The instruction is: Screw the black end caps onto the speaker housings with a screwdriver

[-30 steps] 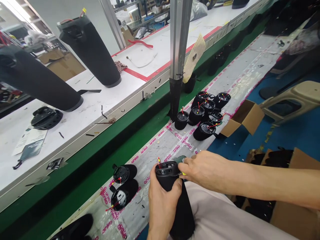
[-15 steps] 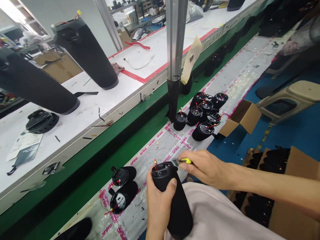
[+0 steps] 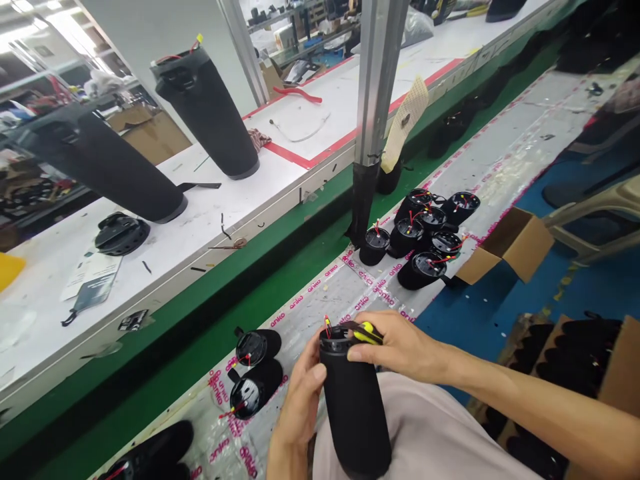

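Observation:
A black fabric-covered cylinder (image 3: 355,413) stands tilted against my lap, its open top facing up with red wires and a small yellow connector poking out. My left hand (image 3: 303,387) wraps round its upper left side. My right hand (image 3: 395,343) is closed on a yellow-and-black tool (image 3: 367,332) at the right of the rim, and the tool's dark front end reaches over the opening. Two similar cylinders (image 3: 265,377) lie on the plastic-covered bench (image 3: 320,303) to the left, wires showing at their ends.
Several open cylinders (image 3: 410,228) cluster farther along the bench, beside a cardboard box (image 3: 525,247). A metal post (image 3: 377,87) rises behind them. Two tall cylinders (image 3: 215,113) stand on the white table (image 3: 280,177). Boxes of black parts (image 3: 565,360) sit at lower right.
The view has shifted left. The held cylinder is more upright, my left hand sits further to its side, and my right hand has brought the tool onto the rim.

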`<state>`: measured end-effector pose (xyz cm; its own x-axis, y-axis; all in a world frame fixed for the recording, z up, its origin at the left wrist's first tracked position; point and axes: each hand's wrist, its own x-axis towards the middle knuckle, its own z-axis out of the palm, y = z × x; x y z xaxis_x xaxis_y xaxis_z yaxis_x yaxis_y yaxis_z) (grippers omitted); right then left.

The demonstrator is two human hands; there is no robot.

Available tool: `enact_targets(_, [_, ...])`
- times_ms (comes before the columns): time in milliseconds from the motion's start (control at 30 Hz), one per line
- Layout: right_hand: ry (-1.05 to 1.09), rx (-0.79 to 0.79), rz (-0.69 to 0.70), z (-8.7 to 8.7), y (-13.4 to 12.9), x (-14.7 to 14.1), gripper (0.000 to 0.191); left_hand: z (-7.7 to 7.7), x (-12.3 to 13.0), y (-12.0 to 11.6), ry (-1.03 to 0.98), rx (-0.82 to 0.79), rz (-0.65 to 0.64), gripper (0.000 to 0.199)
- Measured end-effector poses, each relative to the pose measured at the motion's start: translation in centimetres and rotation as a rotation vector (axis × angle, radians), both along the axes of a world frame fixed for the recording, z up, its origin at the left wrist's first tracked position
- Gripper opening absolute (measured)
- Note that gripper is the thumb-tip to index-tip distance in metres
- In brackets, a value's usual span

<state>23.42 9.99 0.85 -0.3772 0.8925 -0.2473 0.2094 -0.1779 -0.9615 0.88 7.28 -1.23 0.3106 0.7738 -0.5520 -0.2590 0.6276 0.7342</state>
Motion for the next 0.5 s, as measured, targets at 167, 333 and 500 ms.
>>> enact_targets(167, [0.418,-0.229,0.032,-1.9,0.4,0.5,0.047,-1.9,0.7,-0.5,-0.187,-0.171,0.005,0.082])
enact_targets(333, [0.275,-0.159,-0.058,-1.4,1.2,2.2,0.048,0.8,2.1,-0.5,-0.206,-0.11,-0.008,0.082])
enact_targets(500, [-0.275,0.125,-0.088,1.3,-0.2,3.5,0.037,2.6,2.5,0.1,0.12,0.063,0.085,0.078])
